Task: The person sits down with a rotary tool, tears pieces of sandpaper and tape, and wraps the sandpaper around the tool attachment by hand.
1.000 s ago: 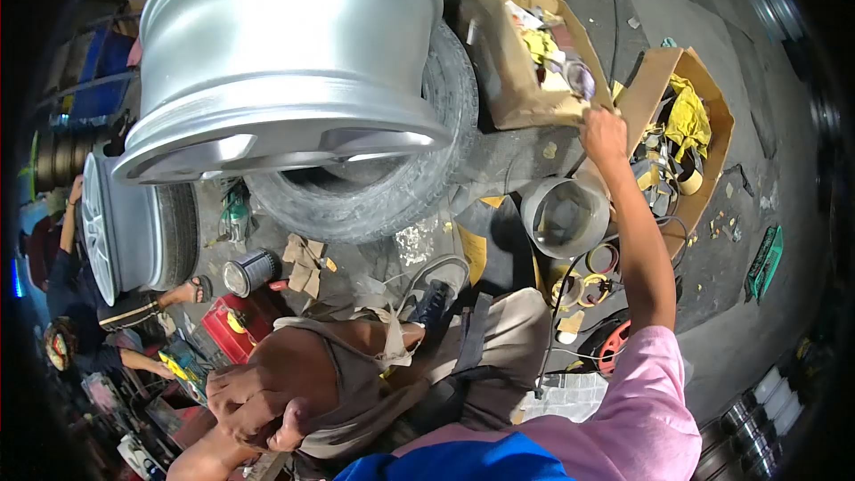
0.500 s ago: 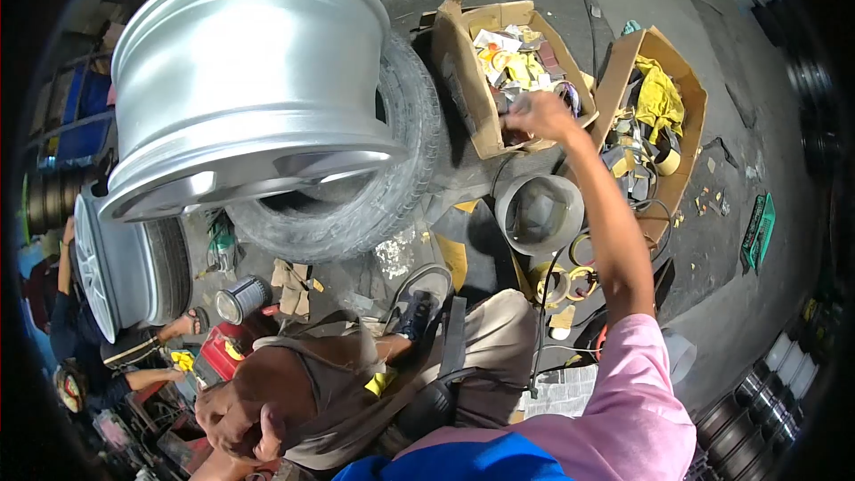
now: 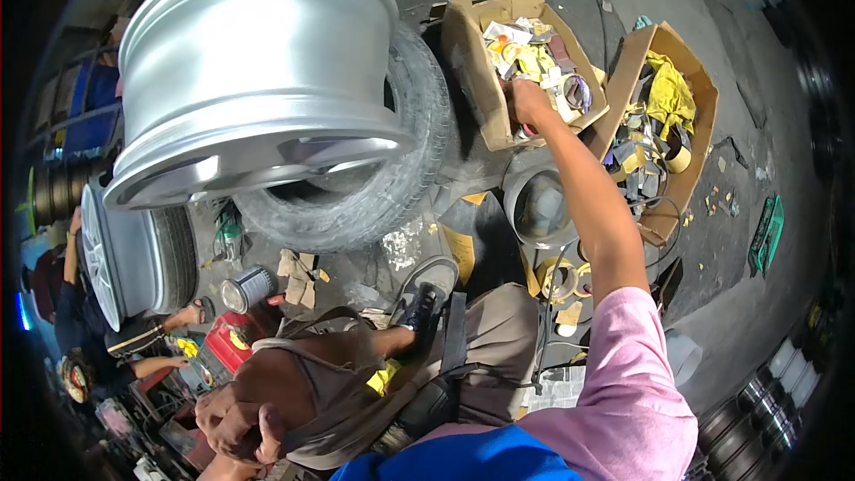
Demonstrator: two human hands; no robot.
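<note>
My right hand (image 3: 527,105) reaches into the near left corner of an open cardboard box (image 3: 472,62) holding yellow and white scraps and a tape roll (image 3: 576,92). Its fingertips are hidden behind the box wall and the hand itself, so what they touch cannot be made out. At the lower left, my left hand (image 3: 239,423) rests by my bare knee, its fingers loosely curled and nothing visible in it. A large silver wheel rim (image 3: 254,44) stands over a grey tire (image 3: 356,214) left of the box.
Right of it stands a second cardboard box (image 3: 704,138) with a yellow cloth (image 3: 670,96). A grey bucket (image 3: 539,205) and tape rolls (image 3: 559,278) lie nearer me. At left are a can (image 3: 248,289), a red toolbox (image 3: 233,338) and another person (image 3: 85,312) beside a wheel.
My right hand has moved from the box's near right edge leftward, then down into its near left corner. The box was tilted earlier and now sits flatter. My left hand stays by my knee.
</note>
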